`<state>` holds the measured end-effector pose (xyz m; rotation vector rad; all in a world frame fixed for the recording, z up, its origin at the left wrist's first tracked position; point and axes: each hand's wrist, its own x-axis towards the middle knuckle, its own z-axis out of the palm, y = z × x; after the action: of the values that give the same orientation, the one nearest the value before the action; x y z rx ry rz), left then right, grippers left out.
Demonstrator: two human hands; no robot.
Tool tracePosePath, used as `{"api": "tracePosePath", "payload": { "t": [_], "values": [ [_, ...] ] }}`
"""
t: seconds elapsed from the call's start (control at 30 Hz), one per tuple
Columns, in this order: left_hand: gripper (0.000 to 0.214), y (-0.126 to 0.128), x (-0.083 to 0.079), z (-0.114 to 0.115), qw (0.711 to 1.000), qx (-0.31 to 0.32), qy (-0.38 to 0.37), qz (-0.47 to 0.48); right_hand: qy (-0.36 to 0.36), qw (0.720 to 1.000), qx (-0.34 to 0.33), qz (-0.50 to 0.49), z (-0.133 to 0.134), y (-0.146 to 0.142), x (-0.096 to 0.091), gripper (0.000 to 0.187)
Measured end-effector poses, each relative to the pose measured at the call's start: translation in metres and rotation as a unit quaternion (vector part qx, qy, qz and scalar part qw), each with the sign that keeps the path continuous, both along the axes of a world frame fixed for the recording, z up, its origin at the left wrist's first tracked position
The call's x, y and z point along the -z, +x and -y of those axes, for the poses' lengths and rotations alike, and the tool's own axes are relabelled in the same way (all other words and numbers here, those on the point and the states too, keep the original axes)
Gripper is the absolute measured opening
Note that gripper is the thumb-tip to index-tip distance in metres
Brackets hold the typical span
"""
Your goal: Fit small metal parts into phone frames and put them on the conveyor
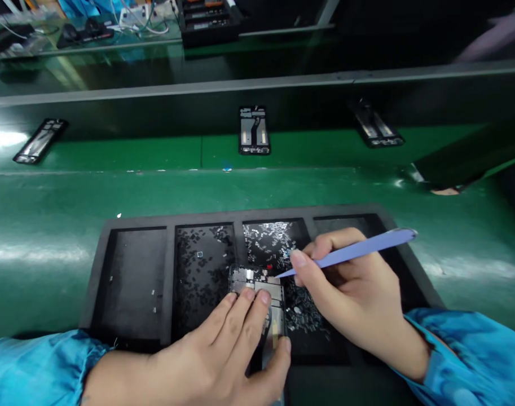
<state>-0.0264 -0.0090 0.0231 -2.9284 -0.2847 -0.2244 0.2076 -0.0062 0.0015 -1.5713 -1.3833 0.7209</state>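
An opened phone body (276, 293) with its circuit board showing lies over the middle of a black tray (170, 282). My left hand (223, 344) lies across it, fingertips pressed on the board and the thumb along its right edge, gripping it. In my right hand (359, 293) is a pair of purple tweezers (367, 248), pinched between thumb and fingers. Their tip points left and meets the upper right of the board, close to a small red spot. Whether the tips hold a part is too small to tell.
The tray's compartments hold many tiny dark and silvery pieces (268, 239). Beyond, on the green bench (176, 192), rest three phone bodies: one left (40, 141), one centre (254, 131), one right (378, 127). A raised shelf edge (155, 90) runs behind them. Cables (147, 22) lie upper left.
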Motion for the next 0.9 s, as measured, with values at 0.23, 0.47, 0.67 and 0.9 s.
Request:
{"api": "tracePosePath", "payload": {
  "t": [0.23,0.47,0.67,0.9],
  "values": [
    [0.047,-0.001,0.004,0.001,1.000,-0.001,-0.001,0.012,-0.010,1.000,-0.018,-0.013,-0.001,-0.001,0.000,0.023],
    [0.047,0.000,0.006,0.004,1.000,-0.018,-0.002,0.018,0.026,1.000,-0.006,-0.015,-0.005,-0.004,0.000,0.021],
    [0.044,-0.004,0.004,0.005,0.999,-0.034,-0.001,0.027,0.037,0.998,-0.049,0.012,-0.023,-0.007,-0.021,0.017],
    [0.040,-0.003,0.016,0.015,0.997,-0.057,0.005,0.045,0.000,0.938,-0.340,0.066,-0.075,-0.033,-0.024,0.019]
  ]
}}
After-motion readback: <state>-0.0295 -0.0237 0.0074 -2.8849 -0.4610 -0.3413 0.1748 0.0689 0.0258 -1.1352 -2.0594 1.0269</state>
